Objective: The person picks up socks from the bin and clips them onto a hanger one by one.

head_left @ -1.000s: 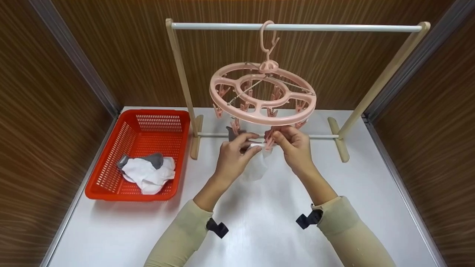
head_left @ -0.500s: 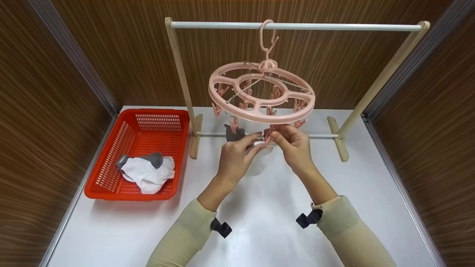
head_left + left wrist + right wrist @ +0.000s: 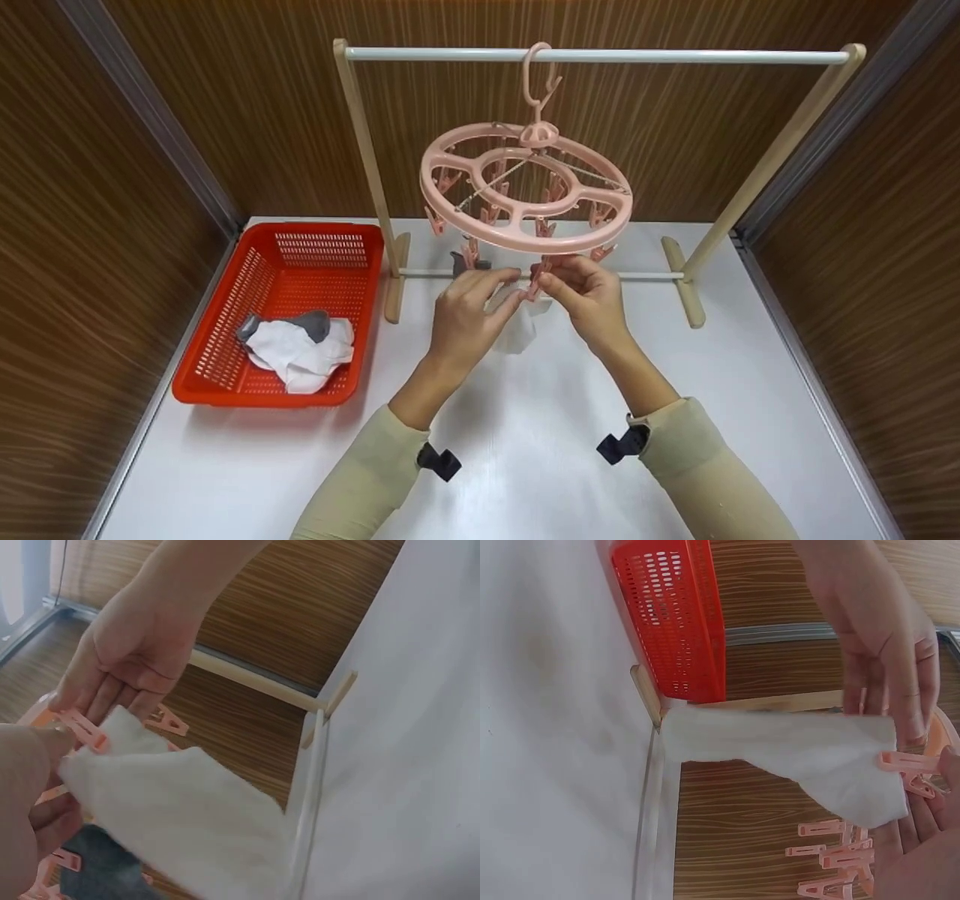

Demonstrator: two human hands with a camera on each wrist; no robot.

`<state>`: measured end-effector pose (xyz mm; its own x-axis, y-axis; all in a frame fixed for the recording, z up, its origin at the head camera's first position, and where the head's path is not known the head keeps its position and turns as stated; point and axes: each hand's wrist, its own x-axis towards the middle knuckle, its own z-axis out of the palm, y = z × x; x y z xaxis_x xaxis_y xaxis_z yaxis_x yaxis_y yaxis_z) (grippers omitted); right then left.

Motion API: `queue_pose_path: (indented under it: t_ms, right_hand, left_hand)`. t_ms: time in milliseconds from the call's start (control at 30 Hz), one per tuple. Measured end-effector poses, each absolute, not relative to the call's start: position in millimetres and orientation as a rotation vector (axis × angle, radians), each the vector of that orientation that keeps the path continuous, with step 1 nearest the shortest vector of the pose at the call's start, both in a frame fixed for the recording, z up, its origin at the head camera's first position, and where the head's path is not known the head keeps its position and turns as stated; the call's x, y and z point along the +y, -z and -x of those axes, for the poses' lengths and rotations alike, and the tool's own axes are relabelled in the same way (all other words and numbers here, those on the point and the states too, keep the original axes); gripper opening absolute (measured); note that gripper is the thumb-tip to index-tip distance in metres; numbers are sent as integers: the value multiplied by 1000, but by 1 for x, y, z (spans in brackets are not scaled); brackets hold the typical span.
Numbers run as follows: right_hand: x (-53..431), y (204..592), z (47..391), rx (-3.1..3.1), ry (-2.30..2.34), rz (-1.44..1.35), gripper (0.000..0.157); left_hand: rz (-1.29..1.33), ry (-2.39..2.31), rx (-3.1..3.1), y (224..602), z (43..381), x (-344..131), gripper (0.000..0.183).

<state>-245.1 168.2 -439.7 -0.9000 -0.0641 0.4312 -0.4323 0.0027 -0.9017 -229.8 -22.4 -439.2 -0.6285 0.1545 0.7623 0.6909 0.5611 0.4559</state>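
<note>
A white sock [image 3: 802,750] hangs from a pink clothespin [image 3: 910,763] that bites its upper edge, below the round pink drying hanger [image 3: 527,241]. My right hand [image 3: 596,300] pinches this clothespin between thumb and fingers. Just to the left, my left hand [image 3: 465,311] is at the sock's edge, with a gap between thumb and index finger in the head view. Part of the sock hides some left fingers in the left wrist view. A dark grey sock [image 3: 97,862] hangs from a neighbouring clip on the left.
The hanger hooks over the white bar [image 3: 675,56] of a wooden-legged rack, with several other clips dangling around it. At the left stands a red basket [image 3: 187,375] holding a bundle of white and grey cloth [image 3: 300,349]. Wood-grain panels enclose the table.
Thumb and index finger of my left hand have parted from their pinch on the sock, and that hand has drawn slightly left. My right hand stays on the clothespin, shifting slightly left with the hanger.
</note>
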Motion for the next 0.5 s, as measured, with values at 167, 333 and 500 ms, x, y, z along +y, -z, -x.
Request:
queue_pose_path:
  t_ms: [167, 333, 500]
  right_hand:
    - [167, 441, 245, -2001, -2038, -503, 24]
    - [166, 442, 245, -2000, -2037, -489, 26]
    - [167, 443, 244, -2017, -2017, -495, 26]
  left_hand:
    - [751, 849, -1936, 419, 229, -24, 18]
    - [839, 657, -1902, 401, 238, -23, 31]
    - [890, 457, -2040, 391, 249, -25, 43]
